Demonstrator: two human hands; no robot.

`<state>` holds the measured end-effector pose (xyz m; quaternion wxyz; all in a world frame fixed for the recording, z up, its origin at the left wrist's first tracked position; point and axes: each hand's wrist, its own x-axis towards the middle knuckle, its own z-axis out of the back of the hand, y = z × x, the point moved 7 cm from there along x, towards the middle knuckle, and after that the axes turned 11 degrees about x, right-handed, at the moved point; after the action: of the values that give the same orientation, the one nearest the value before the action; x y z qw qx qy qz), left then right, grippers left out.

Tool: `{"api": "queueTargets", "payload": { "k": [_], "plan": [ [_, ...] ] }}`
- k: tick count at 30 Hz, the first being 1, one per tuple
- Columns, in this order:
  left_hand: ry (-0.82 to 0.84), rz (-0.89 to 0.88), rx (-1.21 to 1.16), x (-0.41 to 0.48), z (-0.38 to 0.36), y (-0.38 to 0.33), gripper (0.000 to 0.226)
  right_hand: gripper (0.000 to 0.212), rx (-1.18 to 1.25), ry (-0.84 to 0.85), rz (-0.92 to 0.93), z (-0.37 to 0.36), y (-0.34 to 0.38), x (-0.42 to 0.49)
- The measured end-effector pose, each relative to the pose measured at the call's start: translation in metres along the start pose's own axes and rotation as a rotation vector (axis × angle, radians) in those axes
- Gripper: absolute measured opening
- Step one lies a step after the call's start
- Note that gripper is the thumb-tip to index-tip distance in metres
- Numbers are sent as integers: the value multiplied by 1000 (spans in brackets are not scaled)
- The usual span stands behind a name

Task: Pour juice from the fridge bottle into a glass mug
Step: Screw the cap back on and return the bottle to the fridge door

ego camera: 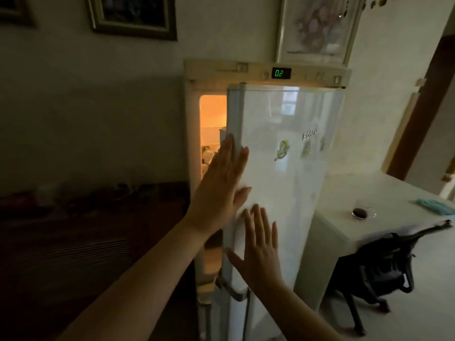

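Note:
A tall white fridge [268, 75] stands ahead with its upper door [283, 183] partly ajar, and a lit orange gap [213, 114] shows on the left. My left hand [221, 185] lies flat with straight fingers against the door's left edge. Below it, my right hand [258, 244] also presses flat on the door. A glass mug [364, 209] with dark liquid in it stands on the white table [384, 193] to the right. No juice bottle is visible.
A dark low cabinet [93, 232] runs along the wall left of the fridge. A black chair [384, 262] is tucked under the table's near edge. A teal cloth [435, 206] lies on the table's far right. Framed pictures hang above.

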<state>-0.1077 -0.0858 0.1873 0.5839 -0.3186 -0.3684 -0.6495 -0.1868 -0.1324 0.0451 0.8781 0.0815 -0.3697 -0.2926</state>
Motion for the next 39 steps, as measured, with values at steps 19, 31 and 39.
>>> {"api": "queueTargets", "payload": {
  "k": [19,31,39],
  "plan": [
    [-10,-37,283,39,-110,207,86,94,-283,20,163,-134,-43,145],
    [-106,-44,596,36,-115,198,78,82,-302,-9,302,-145,-58,153],
    [-112,-16,575,34,-97,185,69,82,-209,139,199,-121,-46,143]
  ]
}}
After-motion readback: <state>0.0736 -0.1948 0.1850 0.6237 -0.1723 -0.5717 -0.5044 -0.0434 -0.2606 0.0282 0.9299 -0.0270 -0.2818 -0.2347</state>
